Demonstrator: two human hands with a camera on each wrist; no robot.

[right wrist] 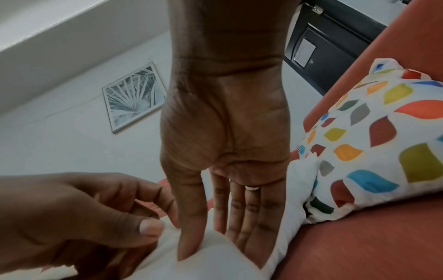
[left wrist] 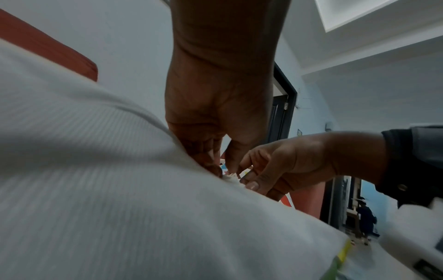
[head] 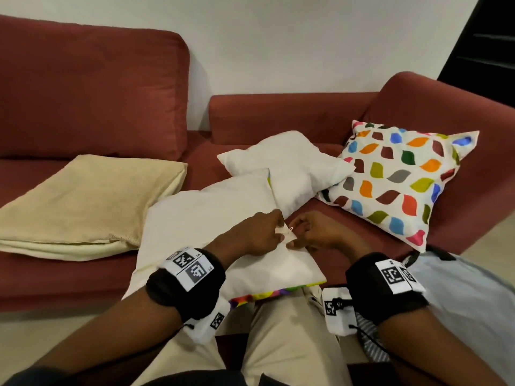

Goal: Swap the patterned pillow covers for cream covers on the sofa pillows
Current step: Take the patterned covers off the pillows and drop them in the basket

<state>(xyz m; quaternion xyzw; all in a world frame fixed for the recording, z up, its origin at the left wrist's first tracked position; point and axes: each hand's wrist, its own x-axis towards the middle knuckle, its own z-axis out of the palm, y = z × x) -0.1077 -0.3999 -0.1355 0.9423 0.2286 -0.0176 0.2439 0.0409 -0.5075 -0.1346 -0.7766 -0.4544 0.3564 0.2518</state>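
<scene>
A white pillow cover (head: pixel 206 218) lies across the sofa seat and my lap, with coloured print showing along its near edge; it looks turned inside out. My left hand (head: pixel 280 231) pinches the fabric at its right edge, where a small tag sticks up. My right hand (head: pixel 295 236) pinches the same spot from the right. In the right wrist view, the right hand (right wrist: pixel 215 244) has white fabric (right wrist: pixel 210 265) between thumb and straight fingers, and the left hand (right wrist: pixel 148 227) pinches beside it. A bare white pillow (head: pixel 292 165) lies behind. A patterned pillow (head: pixel 398 179) leans on the right armrest.
Folded cream covers (head: pixel 83 201) lie on the left seat of the red sofa (head: pixel 92 87). The sofa's armrest (head: pixel 446 107) rises behind the patterned pillow. A grey cloth (head: pixel 459 302) lies at my right. A framed picture (right wrist: pixel 134 96) hangs on the wall.
</scene>
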